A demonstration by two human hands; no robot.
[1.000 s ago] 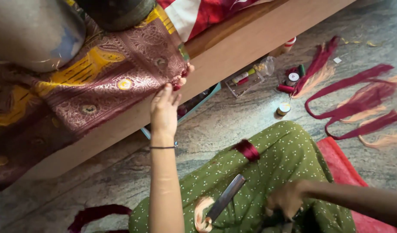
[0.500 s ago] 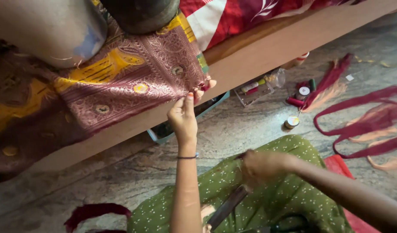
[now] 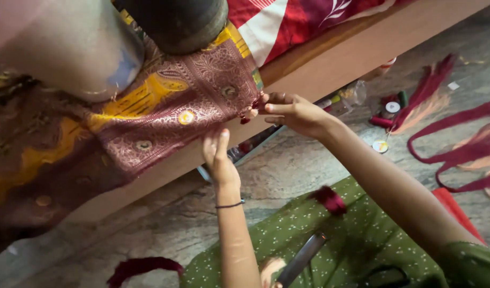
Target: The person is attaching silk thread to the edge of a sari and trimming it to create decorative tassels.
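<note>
Green dotted cloth (image 3: 357,234) covers her lap, one flat metal blade (image 3: 301,260) lying slantwise on it. Two hands reach up: the left hand (image 3: 218,154) pinches the maroon brocade fabric (image 3: 165,114) along its hem, the right hand (image 3: 290,113) nips its tasselled corner. Thread spools (image 3: 386,114) lie on the floor beyond.
</note>
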